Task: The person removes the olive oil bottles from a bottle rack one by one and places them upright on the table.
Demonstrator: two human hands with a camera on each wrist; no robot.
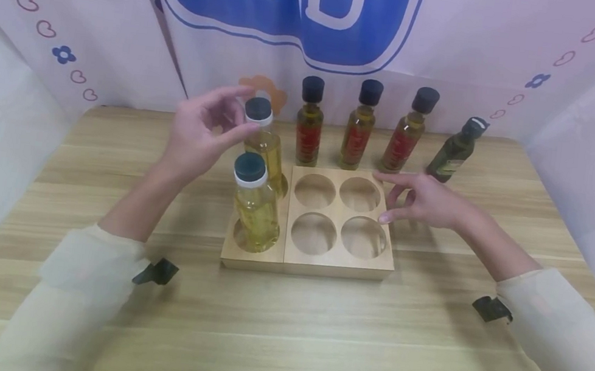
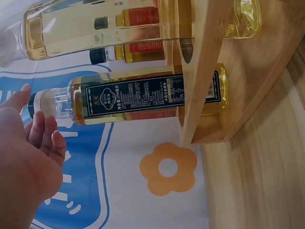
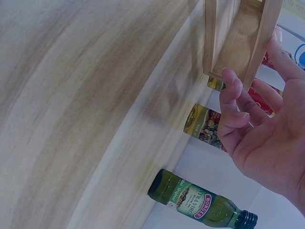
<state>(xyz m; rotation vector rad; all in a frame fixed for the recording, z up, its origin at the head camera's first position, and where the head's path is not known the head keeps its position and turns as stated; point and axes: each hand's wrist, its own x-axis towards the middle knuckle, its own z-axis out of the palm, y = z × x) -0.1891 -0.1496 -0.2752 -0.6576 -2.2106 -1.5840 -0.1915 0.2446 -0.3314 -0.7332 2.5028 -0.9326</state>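
Observation:
My left hand (image 1: 201, 129) is spread around the dark cap of the rear oil bottle (image 1: 266, 145), thumb and fingers on either side; whether they touch it I cannot tell. In the left wrist view this bottle (image 2: 128, 95) carries a black label and stands in a hole of the wooden rack (image 1: 335, 262). Before it, a second clear bottle of yellow oil (image 1: 258, 215) occupies the front left hole. At the rack's right end, my right hand (image 1: 422, 200) touches the edge with forefinger and thumb apart. The right wrist view shows its other fingers (image 3: 231, 102) loosely bent.
Behind the rack stand red-labelled bottles: one at left (image 1: 310, 126), one in the middle (image 1: 358, 128) and one at right (image 1: 407, 134). A green olive oil bottle (image 1: 452, 151) stands farther right, beyond my right hand. A printed cloth (image 1: 208, 53) hangs behind the wooden table (image 1: 279, 342).

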